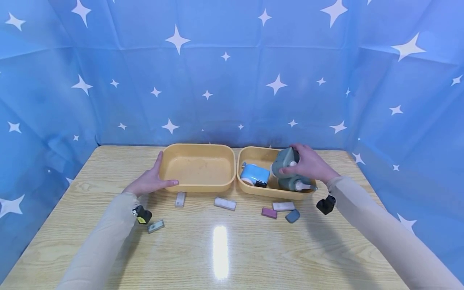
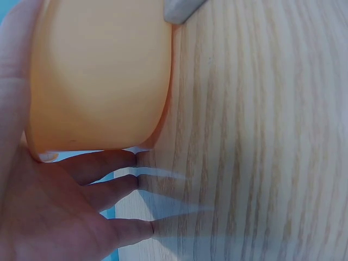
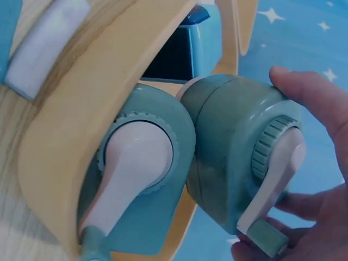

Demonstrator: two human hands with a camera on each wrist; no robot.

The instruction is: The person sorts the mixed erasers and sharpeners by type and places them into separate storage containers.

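My right hand (image 1: 309, 163) grips a green hand-crank pencil sharpener (image 3: 217, 147) at the right end of the right yellow bin (image 1: 275, 193). Its white crank arm and green knob face the wrist camera. Close against it, a second green crank sharpener (image 3: 157, 223) lies in the bin. A blue sharpener-like device (image 1: 258, 173) with a dark front sits at the bin's left end. Over at the left yellow bin (image 1: 197, 187), which holds nothing, my left hand (image 1: 148, 181) spreads round the near left corner. Its thumb lies along the rim and its straight fingers touch the side.
Small eraser-like blocks lie before the bins: a grey one (image 1: 180, 199), white ones (image 1: 224, 203) (image 1: 283, 206), a purple one (image 1: 269, 213), a blue one (image 1: 292, 216) and a grey-green one (image 1: 156, 226). A blue star-patterned curtain (image 1: 224, 80) surrounds the wooden table (image 1: 181, 257).
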